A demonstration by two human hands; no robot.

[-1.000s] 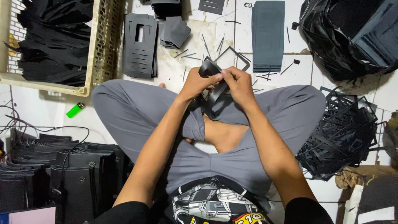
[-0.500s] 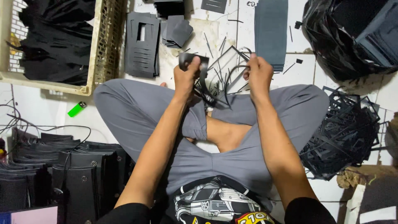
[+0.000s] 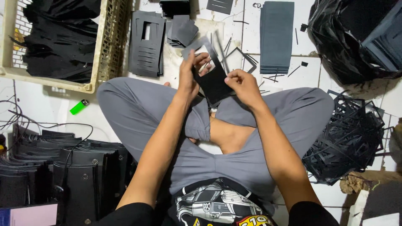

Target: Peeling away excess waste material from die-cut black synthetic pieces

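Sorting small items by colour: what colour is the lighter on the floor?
Bright green lighter, seen in the head view.

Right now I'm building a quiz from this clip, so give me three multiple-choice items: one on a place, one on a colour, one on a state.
1. Where does the lighter lie?
A. On the floor by the person's left knee
B. Inside the crate
C. On the stack of grey sheets

2. What colour is the lighter?
A. Red
B. Green
C. White

3. How is the black cut-out piece held?
A. Lying loose on the floor
B. By one hand only
C. By both hands above the crossed legs

A: it rests on the white floor below the plastic crate.
B: its body is bright green.
C: the left hand grips its upper part and the right hand its lower edge.
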